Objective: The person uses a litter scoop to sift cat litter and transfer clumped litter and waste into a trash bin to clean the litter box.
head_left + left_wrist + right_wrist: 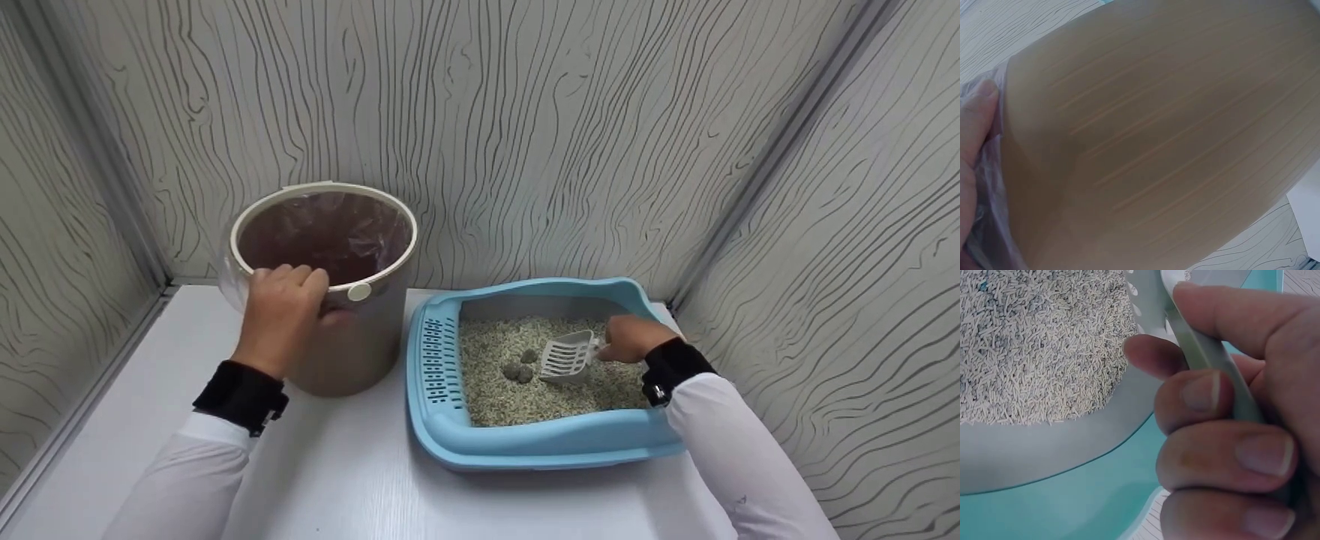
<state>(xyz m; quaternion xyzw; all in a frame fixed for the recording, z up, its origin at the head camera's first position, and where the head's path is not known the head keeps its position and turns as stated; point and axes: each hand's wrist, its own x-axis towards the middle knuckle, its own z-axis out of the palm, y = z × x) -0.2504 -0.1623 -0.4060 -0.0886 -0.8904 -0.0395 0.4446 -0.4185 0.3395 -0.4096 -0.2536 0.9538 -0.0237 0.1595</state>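
My left hand point(281, 319) grips the near rim of a brown-grey trash bin point(360, 349), fingers over the edge. In the left wrist view the thumb point(979, 115) presses the clear plastic liner point(994, 185) against the bin's outside. My right hand point(634, 339) holds a pale slotted litter scoop point(568, 356) over the right part of a blue litter box point(555, 446). The scoop's front edge is at the litter point(491, 337), just right of several dark clumps point(517, 371). In the right wrist view, fingers curl round the scoop handle point(1216, 360).
Both containers stand on a white table point(360, 465), the bin left of the litter box and close to it. A wood-grain patterned wall point(510, 150) rises behind, with side panels at left and right. A perforated strip point(439, 360) runs along the box's left side.
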